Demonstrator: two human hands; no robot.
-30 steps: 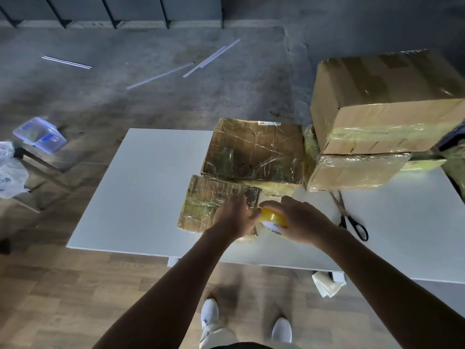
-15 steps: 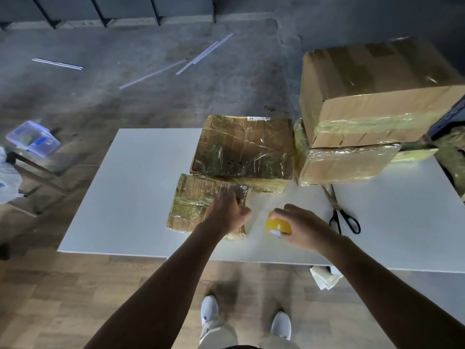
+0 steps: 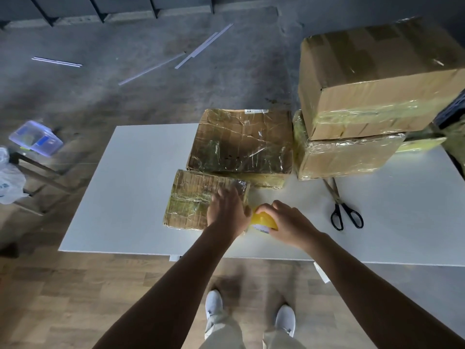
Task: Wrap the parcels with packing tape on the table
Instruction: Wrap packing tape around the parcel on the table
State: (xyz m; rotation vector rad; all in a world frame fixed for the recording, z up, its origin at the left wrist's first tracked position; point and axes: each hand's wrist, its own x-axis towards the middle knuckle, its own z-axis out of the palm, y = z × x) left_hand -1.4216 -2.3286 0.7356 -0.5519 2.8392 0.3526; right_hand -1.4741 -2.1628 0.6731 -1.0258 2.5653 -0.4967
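Small parcel [image 3: 193,197] lies on the table [image 3: 130,185], already glossy with tape. I see the left hand [image 3: 226,212] on its right end, fingers fairly flat, pressing it down. Tape roll [image 3: 264,220] had pulled clear of that end half a second ago and is now just beside it again, right hand [image 3: 289,222] curled round it. I'd say another pass is starting. Scissors [image 3: 344,212] well right of the parcel, untouched.

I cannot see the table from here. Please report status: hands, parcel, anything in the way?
Left hand presses on small parcel. Right hand grips yellow tape roll at its right edge. Scissors apart at right, not blocking.
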